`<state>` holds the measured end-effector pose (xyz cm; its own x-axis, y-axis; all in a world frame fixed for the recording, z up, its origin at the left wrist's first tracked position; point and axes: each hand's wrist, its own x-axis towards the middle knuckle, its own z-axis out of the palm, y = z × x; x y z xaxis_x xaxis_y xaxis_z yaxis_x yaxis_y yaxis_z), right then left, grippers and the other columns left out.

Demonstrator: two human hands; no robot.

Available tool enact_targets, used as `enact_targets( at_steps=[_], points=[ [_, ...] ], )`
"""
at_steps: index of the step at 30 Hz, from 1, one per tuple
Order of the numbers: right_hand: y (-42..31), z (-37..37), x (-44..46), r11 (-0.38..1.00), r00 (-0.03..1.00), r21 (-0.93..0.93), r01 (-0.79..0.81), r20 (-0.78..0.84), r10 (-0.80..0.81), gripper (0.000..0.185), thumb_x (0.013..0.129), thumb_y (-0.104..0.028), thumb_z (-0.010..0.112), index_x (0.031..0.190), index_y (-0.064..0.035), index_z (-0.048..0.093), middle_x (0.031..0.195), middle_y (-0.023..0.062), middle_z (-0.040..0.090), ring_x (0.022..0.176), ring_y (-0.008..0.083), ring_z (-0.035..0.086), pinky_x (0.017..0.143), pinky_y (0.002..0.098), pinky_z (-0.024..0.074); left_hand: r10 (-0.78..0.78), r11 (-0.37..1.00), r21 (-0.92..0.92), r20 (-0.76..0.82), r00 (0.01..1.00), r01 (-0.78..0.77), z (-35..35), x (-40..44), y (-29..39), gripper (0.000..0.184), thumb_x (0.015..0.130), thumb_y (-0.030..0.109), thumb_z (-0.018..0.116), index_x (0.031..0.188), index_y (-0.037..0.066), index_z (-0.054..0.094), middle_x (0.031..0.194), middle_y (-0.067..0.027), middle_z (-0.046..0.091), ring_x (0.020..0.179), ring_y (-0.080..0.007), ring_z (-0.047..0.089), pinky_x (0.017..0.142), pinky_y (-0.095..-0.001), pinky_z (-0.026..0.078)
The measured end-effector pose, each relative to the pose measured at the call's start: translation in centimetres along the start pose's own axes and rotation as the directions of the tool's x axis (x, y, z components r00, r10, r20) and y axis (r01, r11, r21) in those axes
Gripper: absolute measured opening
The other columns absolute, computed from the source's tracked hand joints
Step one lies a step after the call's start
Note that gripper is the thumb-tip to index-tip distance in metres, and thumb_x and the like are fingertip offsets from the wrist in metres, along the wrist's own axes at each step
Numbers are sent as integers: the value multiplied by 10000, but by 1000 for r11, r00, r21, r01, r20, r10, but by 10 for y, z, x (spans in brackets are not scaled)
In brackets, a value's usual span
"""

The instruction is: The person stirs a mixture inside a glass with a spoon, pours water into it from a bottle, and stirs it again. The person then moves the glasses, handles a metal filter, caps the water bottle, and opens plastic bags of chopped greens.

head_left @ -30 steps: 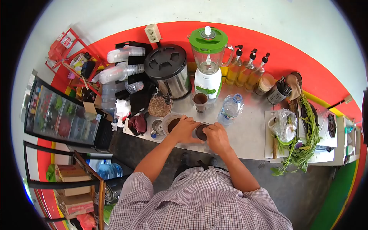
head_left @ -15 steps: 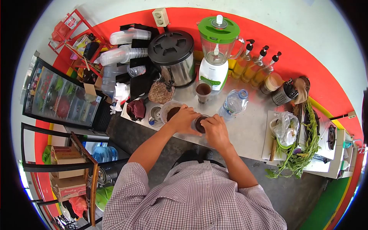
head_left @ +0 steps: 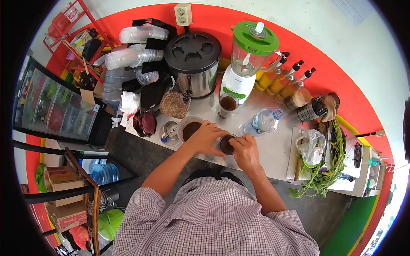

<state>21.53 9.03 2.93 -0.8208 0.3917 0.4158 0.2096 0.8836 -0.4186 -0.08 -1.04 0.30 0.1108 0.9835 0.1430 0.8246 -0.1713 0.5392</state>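
My left hand [head_left: 208, 140] is curled round the left side of a clear cup of dark brown contents [head_left: 226, 145]. At the cup's rim, my right hand [head_left: 246, 149] has its fingers pinched together; what they hold, if anything, is hidden. Just left of my left hand stands a tub with brown powder [head_left: 190, 128], beside a small metal container [head_left: 170, 129]. Behind the cup is a second clear cup with brown contents [head_left: 228, 103]. A clear plastic bottle [head_left: 262, 122] lies tilted in view to the right of it.
At the back stand a steel container with a black lid [head_left: 194, 77], a blender [head_left: 243, 64] and several pump bottles [head_left: 285, 81]. Stacked plastic cups [head_left: 133, 56] are at the left. A plastic bag [head_left: 311, 147] and leafy greens [head_left: 326, 175] occupy the right side.
The camera view has shifted and tilted. Both hands stay at the same cup, with the right fingers still pinched at its rim.
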Motion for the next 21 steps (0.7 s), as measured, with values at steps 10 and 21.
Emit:
enact_targets(
  at_steps=[10,21],
  points=[
    [-6,-2,11,999,999,-33,22,-24,-23,211,815,33,741,1008,-45,778,970,71,773,895,289,621,840,419,474,-5,996,-83,1,1000,5,-4,-2,1,969,677,719,870,1447,179,637,1275,-52,697,1218,-247,614,1063,-443,363],
    [-14,1,13,1000,999,-22,6,-36,-7,204,803,12,744,989,-63,783,907,72,767,866,289,623,813,419,488,5,994,-109,2,1000,-4,-4,-3,0,919,691,654,892,1423,156,650,1334,-48,690,1223,-261,612,1085,-452,358]
  ],
)
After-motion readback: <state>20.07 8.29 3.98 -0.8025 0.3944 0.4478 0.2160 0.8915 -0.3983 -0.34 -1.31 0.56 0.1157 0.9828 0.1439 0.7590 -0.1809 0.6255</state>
